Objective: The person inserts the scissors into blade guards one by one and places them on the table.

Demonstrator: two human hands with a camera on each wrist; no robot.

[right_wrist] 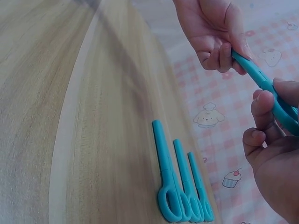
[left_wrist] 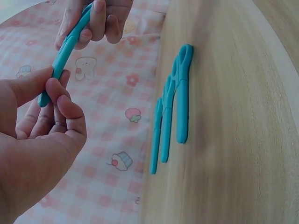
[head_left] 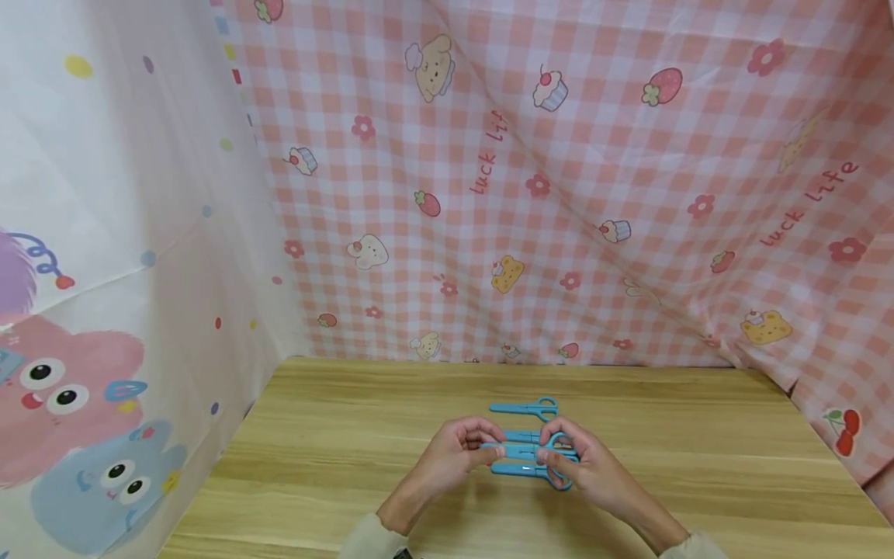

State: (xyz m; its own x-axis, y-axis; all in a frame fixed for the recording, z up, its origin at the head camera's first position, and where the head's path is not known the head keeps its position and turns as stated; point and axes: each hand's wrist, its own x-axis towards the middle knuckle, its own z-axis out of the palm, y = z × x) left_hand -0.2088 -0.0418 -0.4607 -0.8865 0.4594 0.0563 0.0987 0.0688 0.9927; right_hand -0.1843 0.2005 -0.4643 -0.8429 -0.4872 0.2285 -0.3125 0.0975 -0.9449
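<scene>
A pair of turquoise scissors with a sheath-like blade end is held up above the table. My left hand pinches its blade end between thumb and fingers. At the handle, my right hand grips with thumb and fingertips, covering part of the loops. Below lie three similar turquoise pairs side by side: the far scissors, the middle scissors, partly hidden by the held pair, and the near scissors. In the left wrist view the held scissors tilt between both hands, apart from the tabletop.
The wooden table runs back to a pink checked cloth with cartoon prints. A white cloth with cartoon figures hangs at the left. More checked cloth borders the table at the right.
</scene>
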